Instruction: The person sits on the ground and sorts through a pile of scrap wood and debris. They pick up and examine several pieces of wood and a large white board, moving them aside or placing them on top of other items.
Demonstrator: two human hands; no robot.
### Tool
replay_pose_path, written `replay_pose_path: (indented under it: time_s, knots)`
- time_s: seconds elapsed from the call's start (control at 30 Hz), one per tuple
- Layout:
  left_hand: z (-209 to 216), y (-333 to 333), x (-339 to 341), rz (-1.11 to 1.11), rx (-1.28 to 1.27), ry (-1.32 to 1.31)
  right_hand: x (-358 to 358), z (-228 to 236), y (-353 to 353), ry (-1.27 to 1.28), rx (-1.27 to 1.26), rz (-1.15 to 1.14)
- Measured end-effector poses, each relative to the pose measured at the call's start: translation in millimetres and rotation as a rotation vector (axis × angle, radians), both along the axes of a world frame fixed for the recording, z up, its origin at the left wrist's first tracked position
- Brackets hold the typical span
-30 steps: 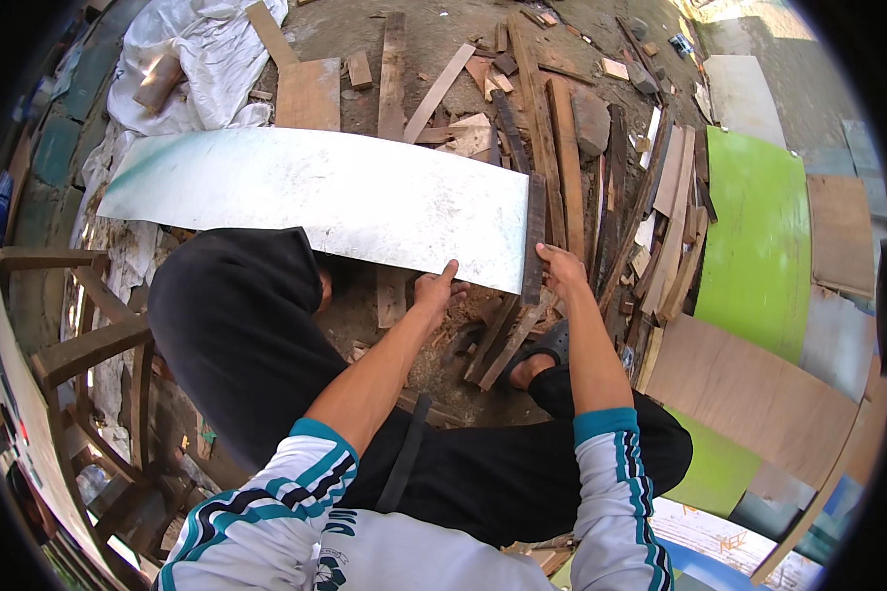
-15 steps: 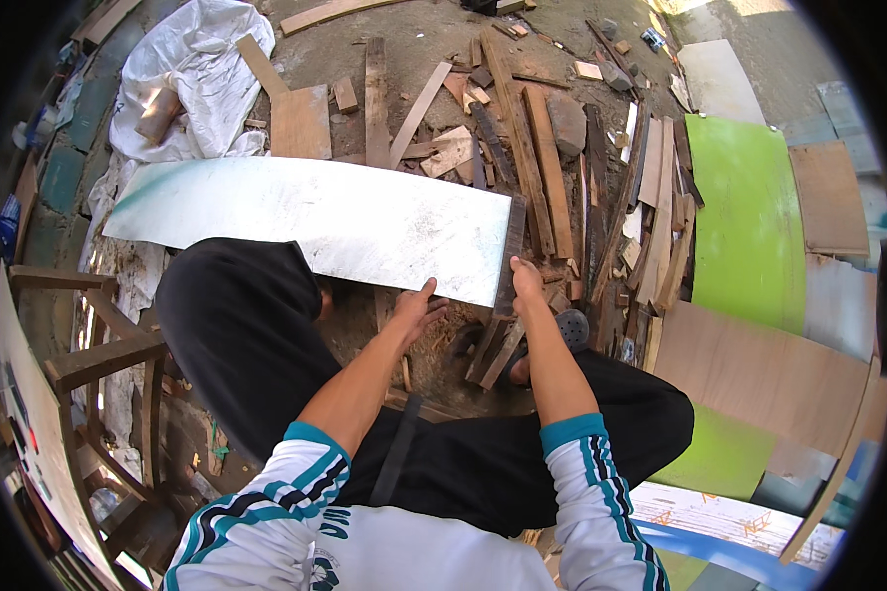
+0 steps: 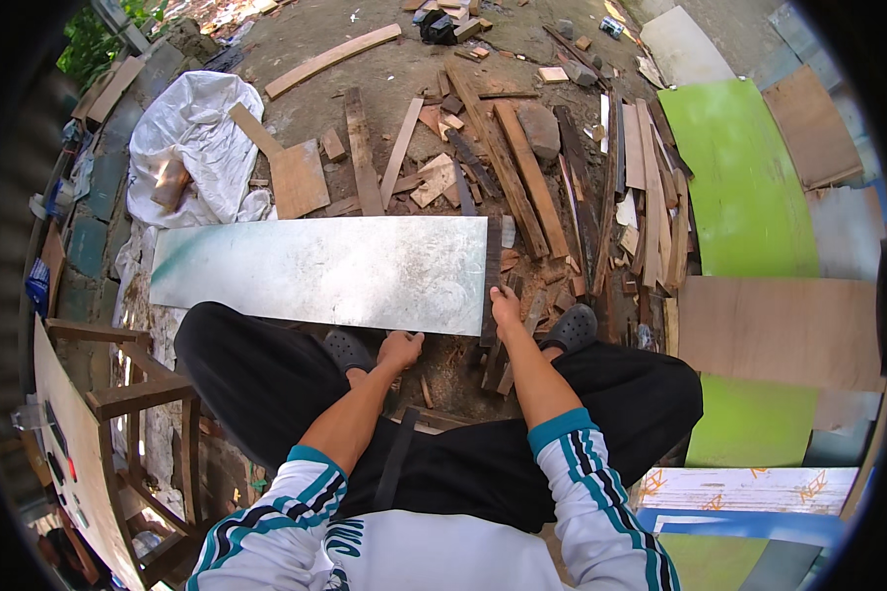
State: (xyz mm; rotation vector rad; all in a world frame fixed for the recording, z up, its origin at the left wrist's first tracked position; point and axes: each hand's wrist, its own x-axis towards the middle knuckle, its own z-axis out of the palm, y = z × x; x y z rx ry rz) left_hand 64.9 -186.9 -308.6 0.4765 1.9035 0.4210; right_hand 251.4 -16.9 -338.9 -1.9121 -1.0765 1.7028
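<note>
A long whitish panel (image 3: 315, 271) with a faint green smear at its left end lies across in front of my knees. Along its right end runs a dark wooden strip (image 3: 493, 246). My right hand (image 3: 506, 309) is closed round the near end of this strip, thumb on top. At the panel's near edge, my left hand (image 3: 400, 350) is closed with fingers curled; whatever may be in them is hidden. Beneath the panel's right end, short wooden pieces (image 3: 498, 364) show between my feet.
Scrap wood strips (image 3: 532, 177) lie piled beyond the panel and to the right. A white sack (image 3: 192, 138) sits at far left, a wooden frame (image 3: 143, 394) at near left. Green panels (image 3: 744, 187) and a brown board (image 3: 779, 330) line the right side.
The panel's right end and the strip have shifted left and nearer, and the panel lies straighter. My left hand's fingers have curled in. The view has tilted farther out.
</note>
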Motion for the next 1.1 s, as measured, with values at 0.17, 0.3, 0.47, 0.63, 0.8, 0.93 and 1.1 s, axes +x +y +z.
replay_pose_path:
  time_s: [0.17,0.3,0.47,0.63,0.8,0.93,1.1]
  knots:
    - [-14.5,-13.8,-11.5,-0.179,0.054,0.428,1.9,8.7,-3.4,-0.037,-0.044,-0.004]
    - [-29.4,-11.9,-41.6,-0.337,-0.053,0.475,5.0,0.2,-7.3,-0.039,-0.045,0.002]
    - [-46.1,-11.3,-54.0,-0.387,-0.123,0.402,3.6,-24.4,-6.5,-0.094,-0.057,0.036]
    - [-39.9,10.4,-63.2,-0.526,-0.202,0.297,14.7,-51.8,-4.5,-0.162,-0.021,-0.044]
    - [-76.5,5.2,-85.6,-0.519,-0.192,0.197,-3.2,-48.0,-7.8,-0.232,-0.023,0.043]
    - [-45.3,26.8,-59.7,-0.502,-0.226,0.246,11.5,-41.9,-5.5,-0.262,-0.068,0.070]
    - [-50.3,37.3,-8.3,-0.340,0.041,0.571,-1.3,-27.2,-9.1,-0.327,0.052,0.130]
